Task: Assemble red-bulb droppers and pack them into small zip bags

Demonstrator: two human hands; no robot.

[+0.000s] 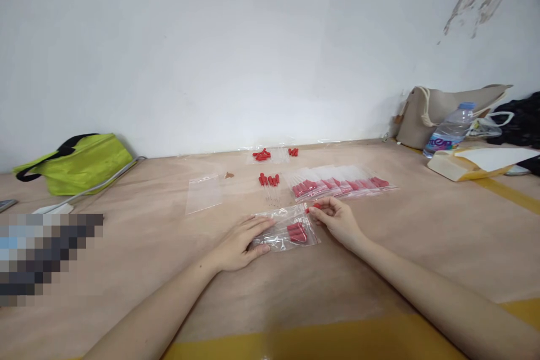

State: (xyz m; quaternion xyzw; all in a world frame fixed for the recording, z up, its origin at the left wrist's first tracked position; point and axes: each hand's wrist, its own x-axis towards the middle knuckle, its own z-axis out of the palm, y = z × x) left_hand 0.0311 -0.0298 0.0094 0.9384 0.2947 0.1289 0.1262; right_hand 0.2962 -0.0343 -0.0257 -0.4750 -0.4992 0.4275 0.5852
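Note:
My left hand (pixel 246 241) lies flat with fingers spread on the left part of a clear zip bag (pixel 282 243), pressing it to the table. Inside the bag are several red-handled thin tools (pixel 297 232), handles toward the right. At the bag's upper right edge, my right hand (pixel 335 218) pinches a red-handled piece (pixel 314 207) between thumb and fingers. Its far end cannot be made out. Beyond the bag, several loose tools with red handles (pixel 270 180) and thin metal shafts lie side by side.
Overlapping filled bags (pixel 341 183) form a row at the right. Red pieces (pixel 262 154) lie near the wall. A flat clear bag (pixel 204 194) is on the left. Farther out are a green pouch (pixel 90 163), a water bottle (pixel 449 132) and a beige bag (pixel 422 118).

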